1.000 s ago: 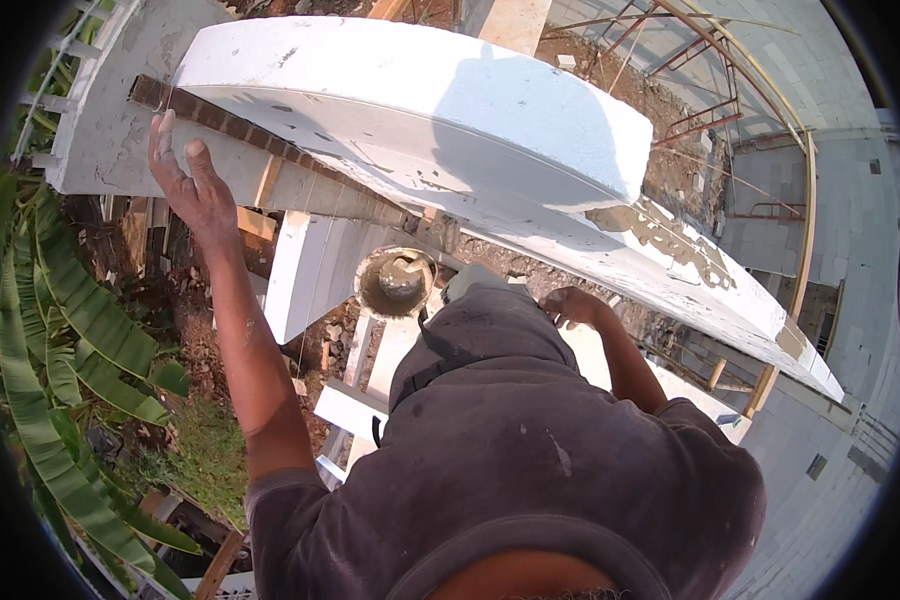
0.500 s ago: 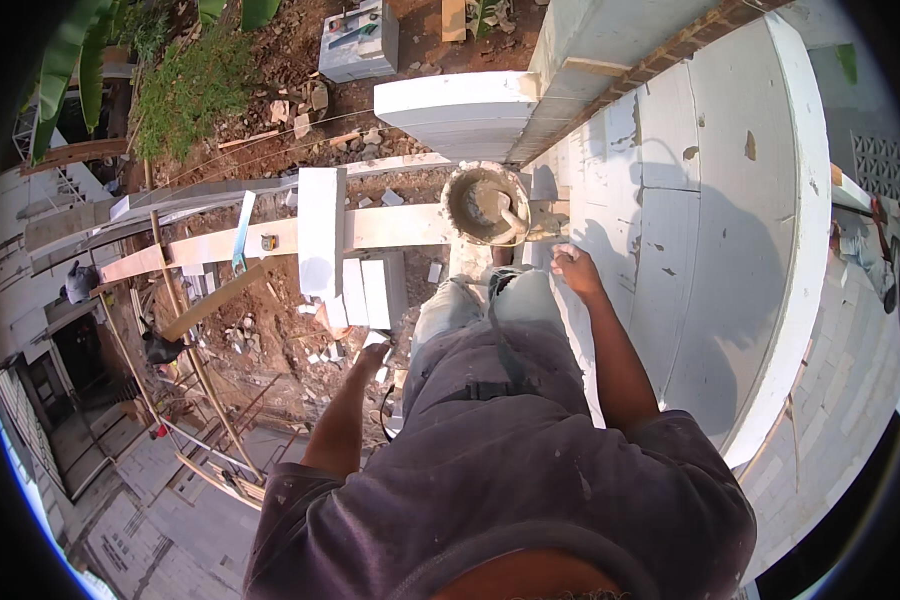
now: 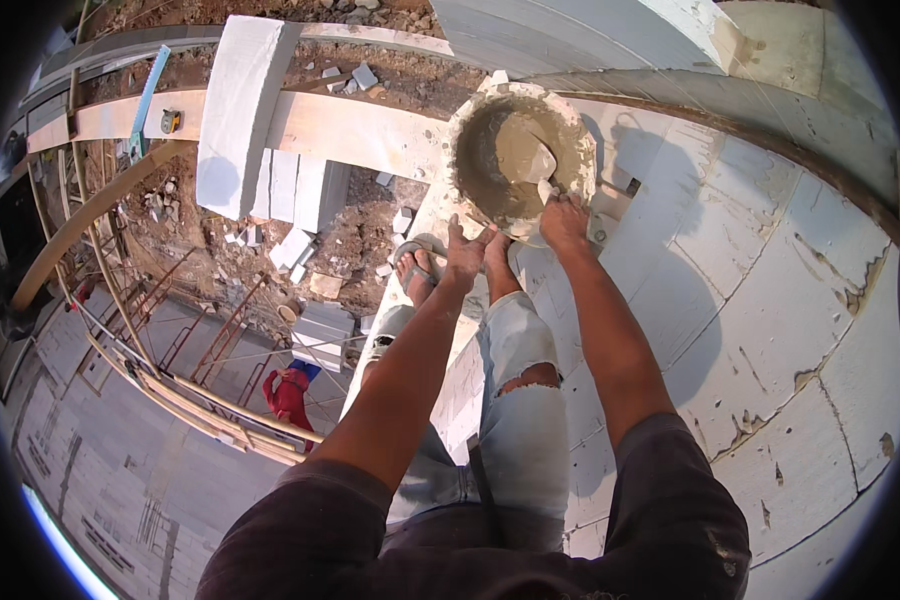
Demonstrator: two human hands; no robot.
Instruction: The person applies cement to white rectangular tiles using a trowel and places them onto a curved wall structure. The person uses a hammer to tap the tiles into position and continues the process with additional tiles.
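A round bucket [image 3: 460, 165], its rim caked with dried mortar, stands in front of me on the plank and wall top. Wet grey mortar [image 3: 515, 135] lies inside it. My right hand [image 3: 566, 220] is closed around the handle end of a mortar-coated trowel [image 3: 542, 163] at the bucket's near right rim. The trowel's lower part is sunk in the mortar. Just short of the near rim is my left hand [image 3: 465, 252], its fingers apart and nothing visible in it; whether it touches the bucket I cannot tell.
The wooden plank [image 3: 360, 132] runs left, carrying a white block [image 3: 240, 115], a tape measure [image 3: 171, 121] and a blue handsaw [image 3: 150, 95]. A white block wall [image 3: 760, 300] rises at right. Below left are bamboo scaffolding [image 3: 210, 410], rubble and a person in red [image 3: 290, 395].
I have bent down closer to the bucket. My right hand has reached forward and taken hold of the trowel; my left hand has come from my side to the near rim.
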